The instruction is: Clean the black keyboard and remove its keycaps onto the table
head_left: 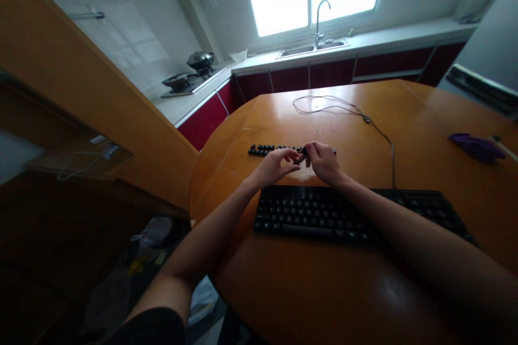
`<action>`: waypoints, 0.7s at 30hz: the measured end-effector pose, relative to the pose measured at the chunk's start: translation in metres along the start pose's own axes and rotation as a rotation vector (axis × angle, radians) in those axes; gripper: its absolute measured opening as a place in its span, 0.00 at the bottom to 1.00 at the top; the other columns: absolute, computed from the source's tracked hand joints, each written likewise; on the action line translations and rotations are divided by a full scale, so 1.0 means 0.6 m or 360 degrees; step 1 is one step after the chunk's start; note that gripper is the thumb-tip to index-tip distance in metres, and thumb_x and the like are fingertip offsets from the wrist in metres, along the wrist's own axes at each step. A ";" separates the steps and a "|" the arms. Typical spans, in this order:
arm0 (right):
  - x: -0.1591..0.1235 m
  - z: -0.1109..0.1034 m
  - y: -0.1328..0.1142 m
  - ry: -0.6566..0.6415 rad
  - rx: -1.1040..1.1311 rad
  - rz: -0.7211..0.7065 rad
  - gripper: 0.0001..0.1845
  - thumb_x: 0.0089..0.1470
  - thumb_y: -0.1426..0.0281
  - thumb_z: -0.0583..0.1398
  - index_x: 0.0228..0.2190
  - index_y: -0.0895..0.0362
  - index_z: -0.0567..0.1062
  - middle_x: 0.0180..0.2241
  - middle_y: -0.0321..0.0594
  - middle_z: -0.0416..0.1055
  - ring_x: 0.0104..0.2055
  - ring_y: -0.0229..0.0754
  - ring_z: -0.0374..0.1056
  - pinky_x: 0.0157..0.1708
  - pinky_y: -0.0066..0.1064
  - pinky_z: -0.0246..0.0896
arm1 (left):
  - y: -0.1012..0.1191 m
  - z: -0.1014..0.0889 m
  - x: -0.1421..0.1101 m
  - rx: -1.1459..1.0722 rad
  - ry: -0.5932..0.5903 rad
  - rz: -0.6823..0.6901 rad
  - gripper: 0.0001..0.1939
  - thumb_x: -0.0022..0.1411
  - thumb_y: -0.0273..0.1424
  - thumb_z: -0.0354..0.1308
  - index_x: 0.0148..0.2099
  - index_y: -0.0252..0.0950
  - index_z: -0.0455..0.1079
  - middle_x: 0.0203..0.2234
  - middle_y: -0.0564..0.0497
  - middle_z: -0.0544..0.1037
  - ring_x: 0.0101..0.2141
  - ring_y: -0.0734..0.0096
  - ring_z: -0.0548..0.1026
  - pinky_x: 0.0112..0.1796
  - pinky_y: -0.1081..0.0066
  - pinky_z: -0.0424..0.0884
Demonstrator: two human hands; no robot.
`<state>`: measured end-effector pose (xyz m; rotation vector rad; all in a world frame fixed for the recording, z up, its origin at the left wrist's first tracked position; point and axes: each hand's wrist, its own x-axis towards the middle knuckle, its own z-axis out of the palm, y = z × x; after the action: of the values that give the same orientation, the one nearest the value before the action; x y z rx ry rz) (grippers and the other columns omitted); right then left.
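Note:
My left hand (278, 166) is closed in a pinch on a small black piece that looks like a keycap (297, 161). Close against it, my right hand (321, 161) has its fingers pinched round a small dark thing (304, 151), too small to name. Both hands are above the far edge of a black keyboard (311, 213), which lies on the table under my right forearm. Behind the hands, several loose black keycaps (265, 149) lie in rows, partly hidden by the fingers. A few thin pale sticks or strands (318, 136) show just beyond my right hand.
The brown wooden table (303, 285) carries a looped cable (392, 156) at its far side and a purple cloth-like item (475, 146) at right. Beyond stand a sink (297, 51) and a stove with pans (200, 59). A wooden panel (133, 113) rises at left.

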<state>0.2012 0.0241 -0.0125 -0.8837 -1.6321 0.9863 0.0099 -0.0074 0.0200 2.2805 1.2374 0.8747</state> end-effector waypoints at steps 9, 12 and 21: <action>-0.008 0.006 -0.002 -0.0233 0.0047 0.0223 0.26 0.66 0.48 0.51 0.32 0.56 0.72 0.28 0.43 0.78 0.24 0.39 0.73 0.23 0.28 0.62 | -0.021 0.021 -0.027 0.0199 0.0205 0.0121 0.17 0.60 0.30 0.70 0.50 0.42 0.71 0.38 0.50 0.79 0.42 0.61 0.78 0.45 0.59 0.73; -0.006 0.006 0.000 -0.0269 0.0170 0.0299 0.28 0.63 0.44 0.52 0.33 0.56 0.71 0.27 0.43 0.77 0.23 0.40 0.73 0.19 0.27 0.60 | -0.019 0.025 -0.029 0.0229 0.0229 0.0198 0.17 0.63 0.29 0.67 0.52 0.42 0.69 0.40 0.49 0.79 0.42 0.62 0.77 0.46 0.60 0.73; -0.006 -0.002 -0.007 -0.0092 -0.0225 0.0054 0.26 0.66 0.51 0.51 0.25 0.56 0.71 0.19 0.37 0.70 0.22 0.38 0.65 0.25 0.30 0.59 | -0.023 0.021 -0.031 0.0589 0.0210 0.0366 0.11 0.65 0.31 0.66 0.50 0.47 0.77 0.54 0.48 0.72 0.49 0.60 0.69 0.52 0.57 0.70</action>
<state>0.2029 0.0194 -0.0100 -0.9884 -1.7580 0.9359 0.0029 -0.0164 -0.0039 2.7408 1.3004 0.9539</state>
